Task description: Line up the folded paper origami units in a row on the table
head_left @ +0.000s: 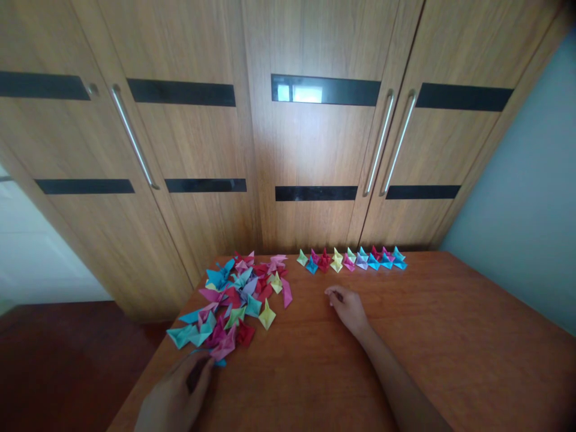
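Observation:
A loose pile of folded paper cranes [231, 297] in pink, red, blue, green, yellow and purple covers the table's left part. My left hand [180, 384] is at the pile's near edge, thumb and forefinger closed on a blue paper crane [220, 363] that is mostly hidden. Right beside those fingertips lies a pink paper crane [225, 343]. My right hand [348, 306] rests over the middle of the table with its fingers curled in, and nothing shows in them. Beyond it, more paper cranes [361, 259] stand upright in ordered rows along the back edge.
The brown wooden table [306, 372] backs onto a wardrobe [310, 150] with long metal handles [379, 144]. A pale wall [517, 210] rises at the right. Dark reddish floor [76, 360] shows past the table's left edge.

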Demonstrator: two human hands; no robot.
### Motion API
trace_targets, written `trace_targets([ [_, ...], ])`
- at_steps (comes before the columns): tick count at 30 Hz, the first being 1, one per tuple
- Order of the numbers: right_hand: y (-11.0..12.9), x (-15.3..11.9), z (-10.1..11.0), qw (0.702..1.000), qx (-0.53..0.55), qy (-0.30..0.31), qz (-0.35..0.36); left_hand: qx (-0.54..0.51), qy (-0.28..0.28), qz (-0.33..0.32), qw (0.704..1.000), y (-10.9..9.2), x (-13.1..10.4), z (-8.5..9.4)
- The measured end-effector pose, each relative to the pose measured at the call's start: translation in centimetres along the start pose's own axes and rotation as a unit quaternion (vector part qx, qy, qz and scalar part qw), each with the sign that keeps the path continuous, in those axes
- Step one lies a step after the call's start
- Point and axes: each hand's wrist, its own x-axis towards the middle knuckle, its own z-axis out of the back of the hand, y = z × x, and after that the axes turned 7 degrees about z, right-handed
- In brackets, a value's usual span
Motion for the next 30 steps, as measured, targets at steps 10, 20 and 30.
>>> trace_targets([
  [10, -0.1, 0.0, -0.1, 1.000, 0.002, 0.013, -0.003, -0.027, -0.130, -0.085, 0.988, 1.0, 0.6, -1.0],
  [20, 1.6, -0.2, -0.6, 0.986, 0.158, 0.049, -0.022, -0.127, -0.244, -0.148, 0.950, -1.6, 0.1, 0.8],
  [30, 5.9, -1.0, 0.6, 0.921, 0.365, 0.133, -0.040, -0.200, -0.075, -0.306, 0.928, -12.1, 2.7, -1.3],
])
